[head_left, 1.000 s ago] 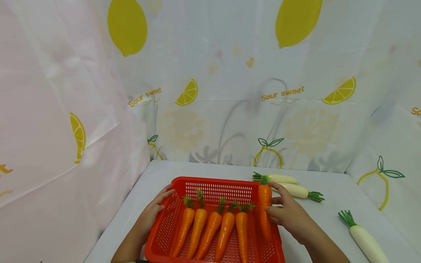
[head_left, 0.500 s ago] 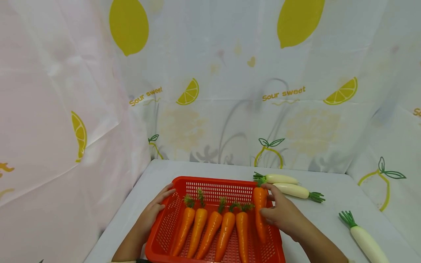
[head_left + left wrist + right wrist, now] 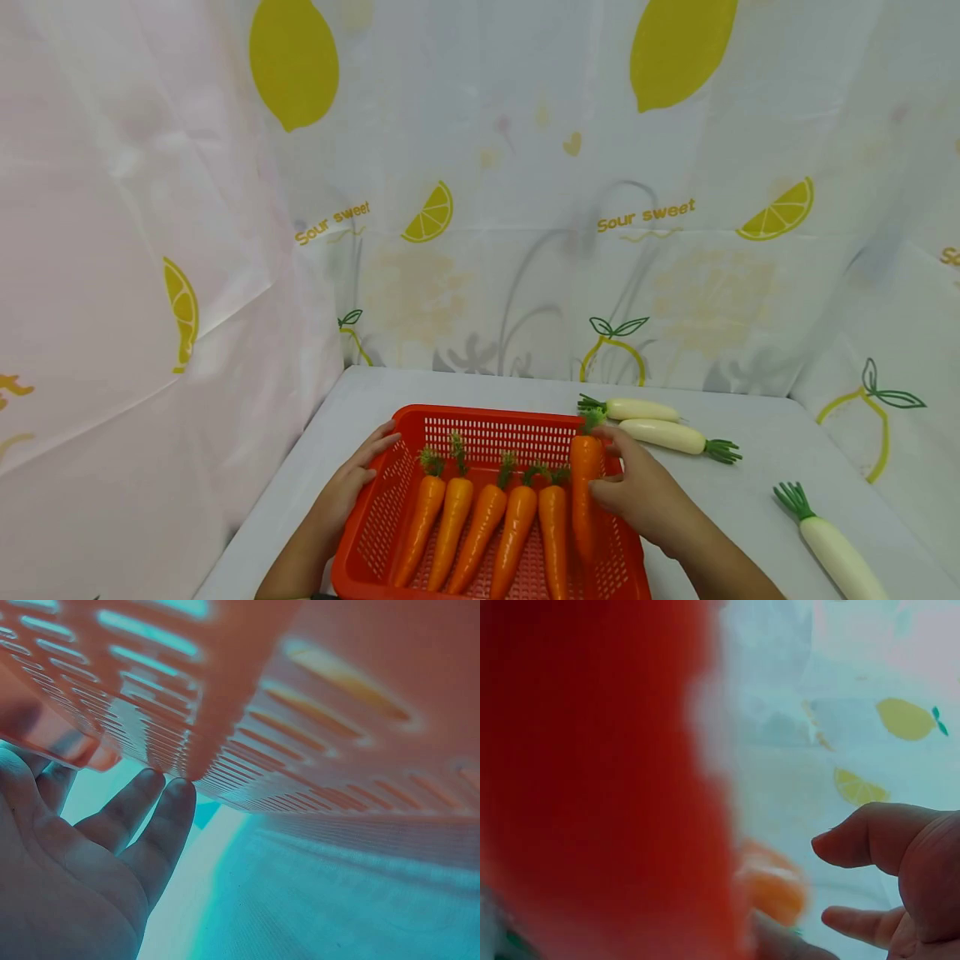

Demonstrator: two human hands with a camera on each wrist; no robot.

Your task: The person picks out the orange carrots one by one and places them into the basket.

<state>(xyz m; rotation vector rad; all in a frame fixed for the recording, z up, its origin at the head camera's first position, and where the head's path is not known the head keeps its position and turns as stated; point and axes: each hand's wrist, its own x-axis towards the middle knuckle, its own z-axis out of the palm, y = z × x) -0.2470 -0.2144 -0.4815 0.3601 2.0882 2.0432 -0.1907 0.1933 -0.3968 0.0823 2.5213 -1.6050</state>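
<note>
A red plastic basket (image 3: 480, 411) with slotted walls stands at the front of the table. My left hand (image 3: 348, 483) rests along its left rim; in the left wrist view its fingers (image 3: 169, 817) touch the outer wall from below the rim. Inside the basket's right side, my right hand (image 3: 637, 483) holds a carrot (image 3: 585, 475), leafy top up, between thumb and fingers. This carrot's lower end reaches down toward the basket floor. Several carrots (image 3: 487, 517) lie side by side in the basket, tops away from me. In the right wrist view a red blur covers much of the scene.
Two white radishes (image 3: 663, 432) lie behind the basket's right corner. Another white radish (image 3: 840, 550) lies farther right, near the front. The white table (image 3: 750, 500) is enclosed by lemon-printed cloth (image 3: 525, 167) at the back and sides.
My right hand has moved the carrot left and slightly lower, from the basket's right wall toward the row of carrots. The left hand has stayed at the rim.
</note>
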